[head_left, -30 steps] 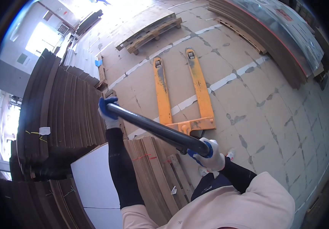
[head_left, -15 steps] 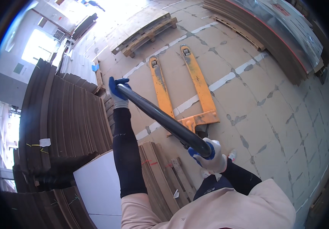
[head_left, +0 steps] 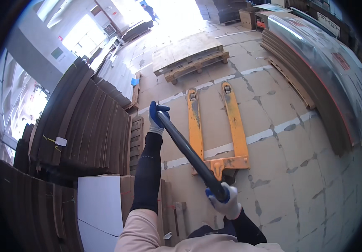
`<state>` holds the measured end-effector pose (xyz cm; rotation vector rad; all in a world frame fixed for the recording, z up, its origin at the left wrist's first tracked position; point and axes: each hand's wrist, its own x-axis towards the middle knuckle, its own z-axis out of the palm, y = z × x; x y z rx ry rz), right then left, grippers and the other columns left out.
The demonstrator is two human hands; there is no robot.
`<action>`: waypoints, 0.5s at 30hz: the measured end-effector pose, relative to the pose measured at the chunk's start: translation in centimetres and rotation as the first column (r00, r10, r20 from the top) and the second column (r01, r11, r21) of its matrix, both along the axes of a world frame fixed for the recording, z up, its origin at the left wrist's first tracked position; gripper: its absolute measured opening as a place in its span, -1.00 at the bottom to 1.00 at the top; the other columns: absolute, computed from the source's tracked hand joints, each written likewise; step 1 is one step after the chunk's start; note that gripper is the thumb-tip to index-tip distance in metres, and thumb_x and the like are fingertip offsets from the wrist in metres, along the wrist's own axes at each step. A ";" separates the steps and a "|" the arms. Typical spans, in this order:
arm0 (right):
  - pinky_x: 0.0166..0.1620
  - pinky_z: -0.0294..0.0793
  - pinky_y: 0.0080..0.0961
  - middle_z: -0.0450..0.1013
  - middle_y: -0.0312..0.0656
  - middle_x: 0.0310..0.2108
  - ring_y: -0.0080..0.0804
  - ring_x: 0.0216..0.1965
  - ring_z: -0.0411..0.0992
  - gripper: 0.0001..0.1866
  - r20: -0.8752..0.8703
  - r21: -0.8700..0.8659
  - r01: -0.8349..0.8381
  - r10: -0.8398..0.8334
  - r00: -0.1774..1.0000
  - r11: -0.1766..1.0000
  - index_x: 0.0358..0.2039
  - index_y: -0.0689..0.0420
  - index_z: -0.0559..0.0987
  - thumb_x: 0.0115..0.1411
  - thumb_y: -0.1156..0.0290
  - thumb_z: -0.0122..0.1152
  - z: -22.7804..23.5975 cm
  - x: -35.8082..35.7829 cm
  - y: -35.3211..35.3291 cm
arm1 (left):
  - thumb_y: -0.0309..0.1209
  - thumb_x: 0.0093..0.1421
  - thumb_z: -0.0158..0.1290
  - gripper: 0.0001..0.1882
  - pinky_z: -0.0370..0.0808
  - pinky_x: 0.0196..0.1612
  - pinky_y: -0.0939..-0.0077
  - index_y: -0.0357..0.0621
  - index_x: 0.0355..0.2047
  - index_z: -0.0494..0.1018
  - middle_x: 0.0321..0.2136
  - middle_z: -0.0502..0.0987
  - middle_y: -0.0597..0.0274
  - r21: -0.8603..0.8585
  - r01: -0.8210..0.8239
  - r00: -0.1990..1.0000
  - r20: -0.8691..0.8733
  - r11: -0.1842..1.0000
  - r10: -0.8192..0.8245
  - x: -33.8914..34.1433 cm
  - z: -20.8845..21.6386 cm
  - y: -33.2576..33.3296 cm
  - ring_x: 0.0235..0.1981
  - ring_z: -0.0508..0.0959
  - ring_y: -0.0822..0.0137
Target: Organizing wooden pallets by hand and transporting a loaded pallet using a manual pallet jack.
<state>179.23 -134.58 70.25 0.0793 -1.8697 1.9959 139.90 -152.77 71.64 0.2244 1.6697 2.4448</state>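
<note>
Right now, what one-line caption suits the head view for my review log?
Gloved left hand and right hand grip a dark handle bar over an orange pallet jack beside stacked cardboard.

Two gloved hands – left (head_left: 158, 117), right (head_left: 225, 201) – hold one dark bar (head_left: 189, 153). One orange pallet jack (head_left: 214, 126) has two forks. One wooden pallet (head_left: 191, 56) sits on the floor. One white sheet (head_left: 99, 210) lies by the cardboard stacks (head_left: 84, 126) – too many to count.
</note>
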 end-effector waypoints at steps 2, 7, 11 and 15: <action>-0.37 0.49 -0.55 0.53 -0.15 -0.53 -0.38 -0.52 0.54 -0.76 0.005 -0.023 0.008 -0.008 1.000 1.000 -0.38 0.22 0.53 -0.03 0.45 0.41 -0.1 -0.9 3.6 | 0.14 0.29 -0.20 -0.27 0.41 -0.71 0.48 -0.38 -0.56 0.52 -0.80 0.44 0.10 -0.011 0.037 0.999 -0.036 0.999 -0.037 -0.8 0.6 1.3 -0.82 0.42 0.29; -0.40 0.43 -0.57 0.49 -0.15 -0.56 -0.47 -0.56 0.46 -0.81 0.043 -0.039 0.026 -0.025 0.999 0.999 -0.39 0.22 0.53 0.01 0.48 0.36 -0.3 -3.6 9.4 | 0.15 0.27 -0.18 -0.28 0.44 -0.63 0.48 -0.34 -0.55 0.54 -0.74 0.49 0.09 0.012 0.032 0.999 0.025 0.999 -0.032 -3.1 -1.0 6.2 -0.75 0.48 0.28; -0.40 0.42 -0.59 0.47 -0.18 -0.58 -0.52 -0.56 0.44 -0.78 0.049 -0.121 0.052 -0.046 0.998 0.991 -0.37 0.23 0.53 -0.02 0.48 0.38 -0.1 -5.7 13.4 | 0.14 0.27 -0.17 -0.31 0.46 -0.61 0.45 -0.31 -0.56 0.54 -0.67 0.54 0.04 0.008 0.026 0.998 -0.062 1.000 -0.025 -5.9 -0.8 9.9 -0.72 0.49 0.28; -0.36 0.43 -0.62 0.50 -0.24 -0.54 -0.64 -0.49 0.43 -0.77 0.044 -0.057 0.122 -0.120 0.992 0.991 -0.36 0.23 0.54 -0.02 0.46 0.38 -0.9 -7.9 18.9 | 0.09 0.31 -0.19 -0.35 0.47 -0.42 0.48 -0.29 -0.50 0.54 -0.57 0.58 0.05 -0.002 0.008 0.994 -0.109 1.000 -0.008 -6.9 -1.6 12.4 -0.58 0.53 0.32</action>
